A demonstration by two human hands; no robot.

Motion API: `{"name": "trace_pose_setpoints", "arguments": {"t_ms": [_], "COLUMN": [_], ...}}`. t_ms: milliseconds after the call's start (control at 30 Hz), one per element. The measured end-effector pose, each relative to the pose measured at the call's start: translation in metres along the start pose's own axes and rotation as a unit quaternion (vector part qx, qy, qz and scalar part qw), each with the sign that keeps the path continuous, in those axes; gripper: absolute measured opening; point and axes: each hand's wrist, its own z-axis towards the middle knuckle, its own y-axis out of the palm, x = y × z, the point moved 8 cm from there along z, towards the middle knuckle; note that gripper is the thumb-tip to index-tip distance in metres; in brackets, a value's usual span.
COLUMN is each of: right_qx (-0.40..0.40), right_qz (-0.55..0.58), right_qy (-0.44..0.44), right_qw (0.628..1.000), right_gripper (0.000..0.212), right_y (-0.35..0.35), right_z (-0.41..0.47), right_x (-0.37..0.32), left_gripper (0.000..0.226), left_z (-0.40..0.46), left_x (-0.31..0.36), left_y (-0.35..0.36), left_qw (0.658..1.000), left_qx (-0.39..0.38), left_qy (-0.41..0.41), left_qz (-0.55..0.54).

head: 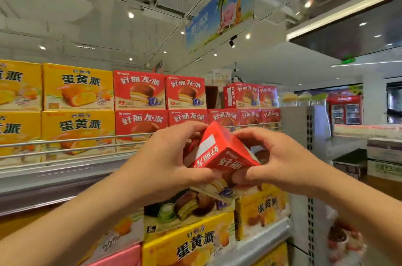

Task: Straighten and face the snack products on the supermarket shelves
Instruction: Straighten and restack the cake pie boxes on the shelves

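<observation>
A red snack-pie box (219, 150) is held tilted in front of the upper shelf, one corner pointing toward me. My left hand (171, 157) grips its left side with fingers over the top and thumb below. My right hand (269, 157) grips its right side the same way. Behind it, red pie boxes (185, 91) stand stacked in two tiers on the upper shelf, and one box at the right (240, 95) is turned askew. Yellow egg-yolk-pie boxes (78, 89) fill the shelf's left part.
A wire rail (65, 141) runs along the upper shelf's front. On the lower shelf stand more yellow boxes (195, 241) and a chocolate-pie box (187, 204). A perforated shelf upright (311, 135) stands at the right, with an aisle and drink fridges (345, 111) beyond.
</observation>
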Motion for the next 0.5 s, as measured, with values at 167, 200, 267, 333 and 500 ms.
{"name": "trace_pose_setpoints", "arguments": {"t_ms": [167, 200, 267, 333, 500], "right_qx": [0.017, 0.017, 0.022, 0.047, 0.074], "right_qz": [0.032, 0.045, 0.065, 0.065, 0.106], "right_qy": [-0.044, -0.051, -0.075, -0.104, -0.158], "right_qw": [0.998, 0.998, 0.995, 0.991, 0.979], "right_gripper": [0.071, 0.073, 0.074, 0.079, 0.045], "right_y": [-0.06, -0.073, -0.098, -0.124, -0.155], "right_z": [0.022, 0.029, 0.046, 0.07, 0.146], "right_x": [0.046, 0.051, 0.055, 0.051, 0.033], "left_gripper": [0.087, 0.08, 0.068, 0.071, 0.094], "left_z": [0.06, 0.073, 0.099, 0.125, 0.145], "left_x": [-0.003, -0.005, -0.006, -0.015, -0.074], "left_y": [0.012, 0.002, -0.02, -0.03, -0.043], "left_qw": [0.998, 0.997, 0.964, 0.901, 0.83], "left_qx": [0.022, 0.058, 0.117, 0.103, 0.003], "left_qy": [-0.051, -0.045, -0.024, -0.025, -0.171], "left_qz": [-0.019, 0.029, 0.237, 0.42, 0.53]}}
